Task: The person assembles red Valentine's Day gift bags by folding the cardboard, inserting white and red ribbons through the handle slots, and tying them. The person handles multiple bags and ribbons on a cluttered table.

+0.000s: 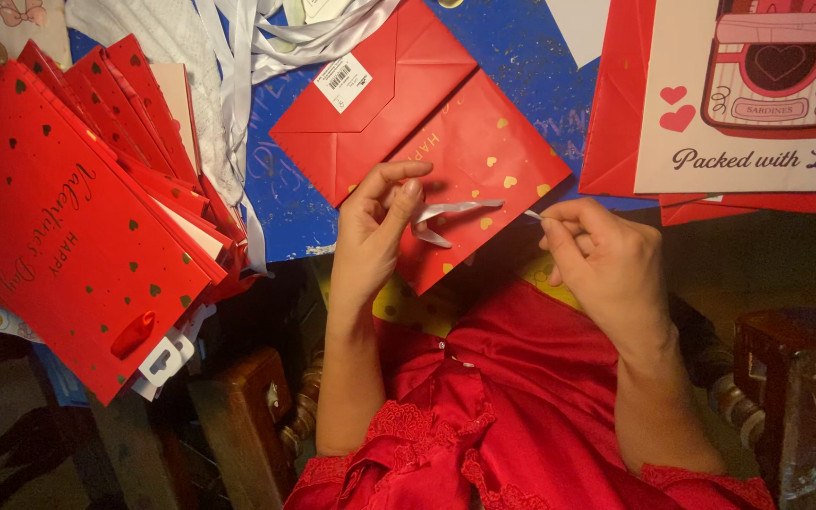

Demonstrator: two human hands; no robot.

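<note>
A flat red paper gift bag (446, 142) with gold hearts lies on the blue table, its folded bottom showing a white barcode sticker (343, 82). A short white ribbon (455, 210) stretches across the bag's near corner. My left hand (375, 231) pinches the ribbon's left end between thumb and fingers, where it curls. The ribbon's right end is pinched in the fingertips of my right hand (602, 260). Both hands hover at the table's near edge, above my red clothing.
A fanned stack of flat red gift bags (77, 227) with gold hearts fills the left side. More white ribbons (247, 57) lie at the back. A pale and red gift bag (748, 104) with hearts rests at the right. Dark wooden furniture (795, 378) stands below.
</note>
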